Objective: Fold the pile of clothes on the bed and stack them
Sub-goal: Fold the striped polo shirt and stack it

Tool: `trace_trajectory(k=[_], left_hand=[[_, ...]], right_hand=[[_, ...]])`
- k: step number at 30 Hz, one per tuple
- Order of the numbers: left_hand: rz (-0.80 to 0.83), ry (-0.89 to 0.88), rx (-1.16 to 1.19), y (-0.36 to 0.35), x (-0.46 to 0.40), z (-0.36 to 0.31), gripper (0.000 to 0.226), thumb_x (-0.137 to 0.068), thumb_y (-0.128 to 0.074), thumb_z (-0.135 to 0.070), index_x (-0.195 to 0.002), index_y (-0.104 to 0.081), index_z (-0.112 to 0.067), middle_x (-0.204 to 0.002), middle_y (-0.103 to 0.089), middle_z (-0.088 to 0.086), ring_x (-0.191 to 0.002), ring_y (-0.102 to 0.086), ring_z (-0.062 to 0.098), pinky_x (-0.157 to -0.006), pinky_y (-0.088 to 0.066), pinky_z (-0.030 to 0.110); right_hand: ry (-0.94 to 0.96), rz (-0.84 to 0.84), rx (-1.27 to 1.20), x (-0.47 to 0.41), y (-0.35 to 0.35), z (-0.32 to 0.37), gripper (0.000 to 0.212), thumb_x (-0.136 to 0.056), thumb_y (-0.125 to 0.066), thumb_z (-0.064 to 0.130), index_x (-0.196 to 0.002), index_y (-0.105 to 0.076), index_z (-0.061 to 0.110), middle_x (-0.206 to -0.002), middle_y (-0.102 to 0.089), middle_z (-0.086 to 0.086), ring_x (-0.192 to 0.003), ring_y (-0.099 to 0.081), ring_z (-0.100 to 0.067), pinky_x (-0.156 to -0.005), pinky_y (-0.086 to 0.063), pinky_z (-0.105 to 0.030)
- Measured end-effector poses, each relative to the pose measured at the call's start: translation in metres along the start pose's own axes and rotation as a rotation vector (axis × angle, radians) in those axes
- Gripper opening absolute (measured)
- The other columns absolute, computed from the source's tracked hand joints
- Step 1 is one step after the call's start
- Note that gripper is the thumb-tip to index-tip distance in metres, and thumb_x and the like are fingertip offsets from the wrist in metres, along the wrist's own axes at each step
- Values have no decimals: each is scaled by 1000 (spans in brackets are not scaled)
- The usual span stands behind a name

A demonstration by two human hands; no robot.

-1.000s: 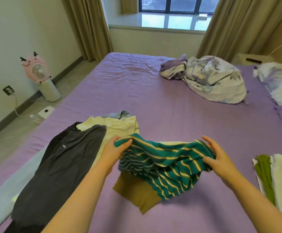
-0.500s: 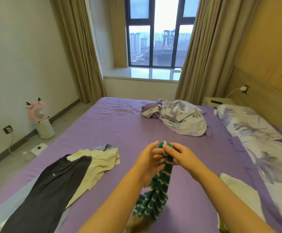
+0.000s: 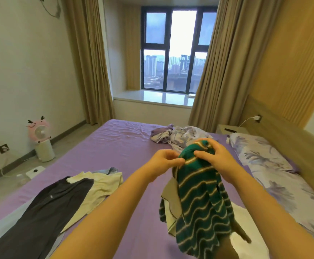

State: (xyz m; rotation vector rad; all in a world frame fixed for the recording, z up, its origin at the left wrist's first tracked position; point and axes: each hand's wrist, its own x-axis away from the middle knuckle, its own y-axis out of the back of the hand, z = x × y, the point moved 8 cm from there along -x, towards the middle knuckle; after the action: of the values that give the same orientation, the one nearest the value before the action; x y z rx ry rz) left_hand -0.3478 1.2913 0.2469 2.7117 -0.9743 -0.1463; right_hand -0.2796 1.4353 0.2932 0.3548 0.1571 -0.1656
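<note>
We pinch green striped garment (image 3: 201, 199) with both hands, left (image 3: 164, 162) and right (image 3: 213, 157), fingers clamped; no legible writing.

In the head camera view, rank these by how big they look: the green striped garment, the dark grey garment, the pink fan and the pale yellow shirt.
1. dark grey garment
2. green striped garment, though it hangs nearest the camera, so this ranking is unsure
3. pale yellow shirt, partly covered
4. pink fan, farthest away
</note>
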Motion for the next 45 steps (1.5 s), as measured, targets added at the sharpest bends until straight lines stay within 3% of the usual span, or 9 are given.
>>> trace_trajectory(k=[4,9,13,19,25,31,34,39,45], left_hand=[[26,-85,50,-16,4,-17,8,-90,-64,-30,-92,-65,-22,-77,-70,-3,-77,-67,13,-78,-56,31],[51,-128,26,-23,5,-44,6,-88,-66,-35,-86,-69,-30,-77,-66,0,-76,-66,14,-75,-56,26],[134,-59,-6,-29,14,-44,14,-87,-66,-34,-99,-60,-29,-84,-69,-7,-82,-68,9,-70,-54,20],[140,212,-177,4,56,18,39,-86,-64,-45,-112,-62,-16,-111,-66,6,-106,-62,20,-93,-51,35],[6,384,-109,44,133,116,19,-92,-62,-27,-86,-62,-9,-88,-61,12,-86,-60,20,-96,-50,35],[-170,315,79,63,134,105,14,-99,-50,-21,-93,-56,-10,-94,-61,8,-92,-61,19,-98,-49,39],[-242,276,189,60,116,81,18,-101,-45,-23,-98,-53,-7,-83,-51,8,-73,-52,12,-70,-49,27],[-253,136,144,62,86,20,20,-101,-45,-25,-104,-59,-11,-89,-60,6,-82,-56,16,-74,-48,28],[-273,-17,38,101,96,-20,8,-94,-57,-31,-97,-57,-23,-92,-62,0,-81,-59,12,-69,-48,23]], right_hand=[[166,115,292,14,10,21,40,-82,-72,33,-108,-51,54,-111,-53,25,-97,-56,7,-72,-50,-10],[201,159,656,20,16,27,30,-83,-68,42,-109,-55,49,-97,-56,26,-91,-56,2,-74,-44,-13],[227,92,560,20,13,27,13,-93,-57,26,-105,-62,30,-91,-61,14,-88,-60,-9,-72,-48,-15],[97,136,235,9,-7,13,14,-94,-53,18,-99,-65,25,-95,-64,4,-89,-61,-11,-73,-53,-23],[-135,-45,-103,1,-20,-22,17,-93,-52,11,-83,-64,17,-84,-62,-8,-74,-57,-16,-64,-47,-30],[-215,48,-188,1,-54,-25,13,-93,-48,12,-86,-58,14,-84,-57,-9,-74,-54,-18,-61,-46,-29],[-111,94,-43,-1,-64,-9,16,-92,-49,12,-95,-60,25,-97,-63,-5,-87,-60,-18,-70,-52,-28],[12,369,200,11,-112,19,57,-76,-67,56,-126,-40,52,-110,-57,21,-99,-57,1,-73,-43,-14],[64,271,132,4,-118,59,12,-86,-64,39,-92,-70,31,-87,-70,9,-84,-67,-11,-67,-51,-18]])
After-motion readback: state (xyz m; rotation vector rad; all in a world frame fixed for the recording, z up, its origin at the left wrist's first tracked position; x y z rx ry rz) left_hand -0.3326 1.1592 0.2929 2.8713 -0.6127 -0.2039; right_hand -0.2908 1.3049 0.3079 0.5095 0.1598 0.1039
